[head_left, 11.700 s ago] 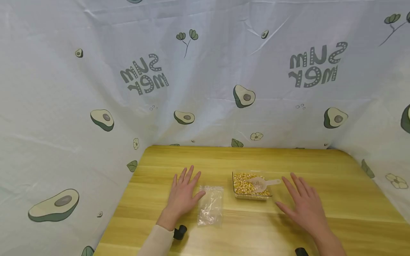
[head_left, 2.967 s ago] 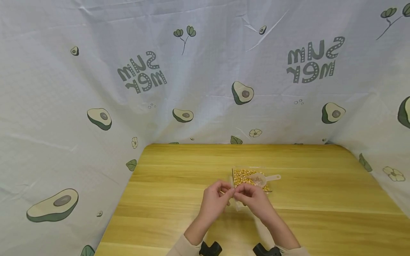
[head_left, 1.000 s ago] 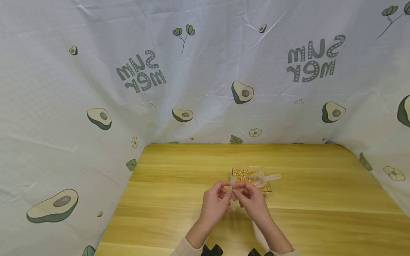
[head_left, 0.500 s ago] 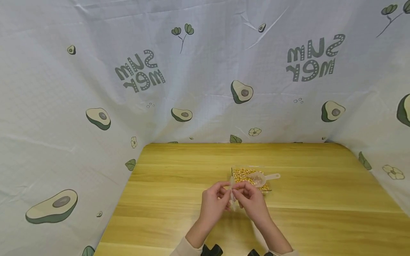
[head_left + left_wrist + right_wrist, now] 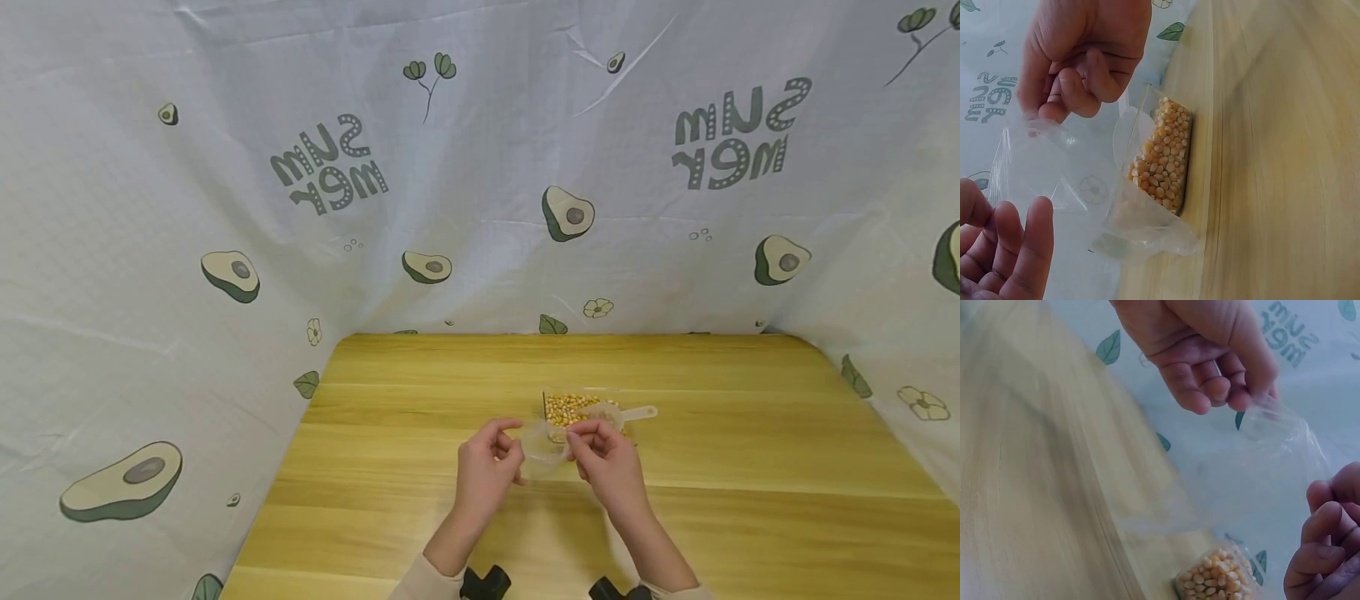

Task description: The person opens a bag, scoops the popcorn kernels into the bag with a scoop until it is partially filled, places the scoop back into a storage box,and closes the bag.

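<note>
Head view: the left hand (image 5: 486,462) and right hand (image 5: 606,460) each pinch one edge of a small clear plastic bag (image 5: 542,446), held open above the yellow wooden table (image 5: 750,467). Just behind stands a clear plastic tray of yellow corn kernels (image 5: 570,407) with a translucent plastic scoop (image 5: 626,414).

Left wrist view: curled fingers (image 5: 1066,94) nip the bag's rim (image 5: 1054,162).

Right wrist view: the bag (image 5: 1254,475) hangs open between both hands.

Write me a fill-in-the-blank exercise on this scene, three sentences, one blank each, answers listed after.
1. The left hand and the right hand both pinch a clear plastic ____ between them.
2. The clear container behind the hands holds yellow ____ kernels.
3. A clear scoop lies in the container with its handle pointing to the person's ____.

Missing words: bag; corn; right
</note>
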`<state>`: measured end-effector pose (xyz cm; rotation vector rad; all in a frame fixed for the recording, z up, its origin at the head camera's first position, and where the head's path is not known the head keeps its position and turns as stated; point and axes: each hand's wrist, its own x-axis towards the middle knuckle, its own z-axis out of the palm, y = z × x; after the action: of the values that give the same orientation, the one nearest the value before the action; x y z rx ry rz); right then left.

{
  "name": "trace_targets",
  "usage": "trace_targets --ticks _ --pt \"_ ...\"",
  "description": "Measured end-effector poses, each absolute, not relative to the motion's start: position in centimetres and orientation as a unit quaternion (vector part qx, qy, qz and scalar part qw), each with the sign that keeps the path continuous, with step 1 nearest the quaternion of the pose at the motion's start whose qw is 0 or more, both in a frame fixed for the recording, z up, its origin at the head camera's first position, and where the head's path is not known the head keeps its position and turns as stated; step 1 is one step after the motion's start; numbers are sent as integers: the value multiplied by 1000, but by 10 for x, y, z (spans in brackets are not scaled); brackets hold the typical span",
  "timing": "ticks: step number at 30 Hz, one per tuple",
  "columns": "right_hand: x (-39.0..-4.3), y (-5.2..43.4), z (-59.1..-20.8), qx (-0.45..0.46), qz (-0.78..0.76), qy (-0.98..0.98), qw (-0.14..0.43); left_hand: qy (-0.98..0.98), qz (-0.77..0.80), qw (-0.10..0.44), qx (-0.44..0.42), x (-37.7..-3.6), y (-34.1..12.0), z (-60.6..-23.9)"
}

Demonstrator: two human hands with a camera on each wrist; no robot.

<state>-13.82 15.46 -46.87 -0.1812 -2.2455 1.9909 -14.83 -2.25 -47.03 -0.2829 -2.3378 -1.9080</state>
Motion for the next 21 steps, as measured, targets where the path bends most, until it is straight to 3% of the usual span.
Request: trace_targets --ticks 13,21 --pt "-139 154 -471 -53 661 -745 71 -759 -644 30 -88 -149 -25 -475" --pt "-138 152 -470 -40 658 -748 78 -788 -602 45 -123 -147 -24 -476"
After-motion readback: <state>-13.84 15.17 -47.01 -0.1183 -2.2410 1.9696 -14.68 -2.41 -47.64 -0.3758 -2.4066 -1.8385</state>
